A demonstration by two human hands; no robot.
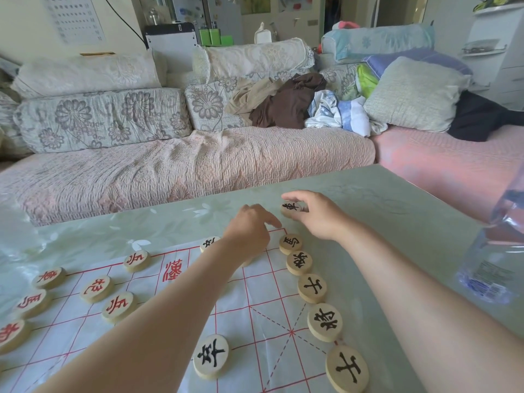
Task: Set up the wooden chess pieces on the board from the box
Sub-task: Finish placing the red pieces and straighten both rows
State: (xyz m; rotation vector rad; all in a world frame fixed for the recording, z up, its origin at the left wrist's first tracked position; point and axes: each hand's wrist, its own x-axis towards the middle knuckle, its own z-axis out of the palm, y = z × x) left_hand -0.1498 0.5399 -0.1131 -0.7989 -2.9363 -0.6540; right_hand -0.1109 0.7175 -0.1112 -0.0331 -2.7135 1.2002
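Observation:
A thin white board sheet [255, 304] with red grid lines lies on the pale green table [382, 211]. My right hand [317, 214] pinches a round wooden piece with a black character [289, 207] just above the board's far right corner. My left hand [249, 231] rests on the board beside it, index finger pointing at that corner. Black-lettered pieces line the right edge, starting with one [290, 243] below the corner. Red-lettered pieces [96, 288] sit on the left side. No box is in view.
A clear plastic water bottle [493, 268] stands at the table's right edge. Beyond the table is a sofa [181, 165] with cushions and a heap of clothes [286, 103]. A lone black piece [211, 355] sits mid-board near me.

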